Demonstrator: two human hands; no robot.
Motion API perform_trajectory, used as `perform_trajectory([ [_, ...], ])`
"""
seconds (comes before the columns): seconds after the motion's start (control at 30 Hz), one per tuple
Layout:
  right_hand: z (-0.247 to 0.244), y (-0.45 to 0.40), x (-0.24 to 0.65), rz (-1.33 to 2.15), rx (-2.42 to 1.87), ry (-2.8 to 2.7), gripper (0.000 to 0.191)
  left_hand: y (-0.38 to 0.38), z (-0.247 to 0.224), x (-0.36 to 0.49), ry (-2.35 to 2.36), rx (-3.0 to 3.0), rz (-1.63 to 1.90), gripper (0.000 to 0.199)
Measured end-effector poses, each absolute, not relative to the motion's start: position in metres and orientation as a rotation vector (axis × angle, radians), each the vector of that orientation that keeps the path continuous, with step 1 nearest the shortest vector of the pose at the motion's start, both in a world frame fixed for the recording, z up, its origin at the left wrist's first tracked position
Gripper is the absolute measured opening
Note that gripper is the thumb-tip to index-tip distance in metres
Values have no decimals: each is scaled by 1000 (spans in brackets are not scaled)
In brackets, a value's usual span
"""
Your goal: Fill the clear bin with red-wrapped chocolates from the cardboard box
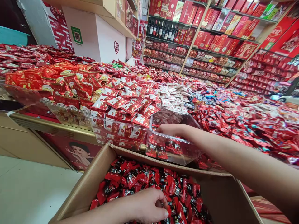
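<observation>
My left hand (pixel 149 205) is down in an open cardboard box (pixel 224 193), its thumb and fingers curled together at a red-and-black wrapped candy (pixel 174 202) among many loose ones. Above the box, my right hand (pixel 167 130) reaches into a clear plastic bin (pixel 184 152). Its fingers point down at a few red-and-black packets (pixel 157 151) on the bin's bottom. The bin's wall partly covers those fingers, and whether they grip a packet is unclear.
Left of the clear bin stands another bin (pixel 116 130) heaped with red-and-white packets. More candy heaps (pixel 233 118) spread to the right. Shelves (pixel 191 46) with bottles and boxes stand behind. The floor (pixel 30 186) shows at the lower left.
</observation>
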State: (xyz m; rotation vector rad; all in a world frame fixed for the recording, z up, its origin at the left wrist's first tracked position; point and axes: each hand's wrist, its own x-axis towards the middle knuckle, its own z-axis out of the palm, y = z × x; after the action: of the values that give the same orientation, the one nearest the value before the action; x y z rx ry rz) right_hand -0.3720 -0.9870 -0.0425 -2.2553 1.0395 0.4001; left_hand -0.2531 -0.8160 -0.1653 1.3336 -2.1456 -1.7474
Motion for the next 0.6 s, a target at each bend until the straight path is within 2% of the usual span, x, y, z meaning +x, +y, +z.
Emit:
perform_trajectory([
  [0.1,-39,-987,-371,401,-2369,1076,20,-816,-161,-253,-2151,1352,-1752,29],
  [0.3,-28,-989,-373,781,-2492,1468,23,-816,-157,-252,-2230,1339,-1706,30],
  [0.47,-24,-991,-389,873,-2344,1465,24,-815,-155,-247,-2480,1367,-1476,31],
  [0.6,-20,-985,-401,804,-2302,1357,25,-811,-157,-241,-2766,1316,-1268,33],
])
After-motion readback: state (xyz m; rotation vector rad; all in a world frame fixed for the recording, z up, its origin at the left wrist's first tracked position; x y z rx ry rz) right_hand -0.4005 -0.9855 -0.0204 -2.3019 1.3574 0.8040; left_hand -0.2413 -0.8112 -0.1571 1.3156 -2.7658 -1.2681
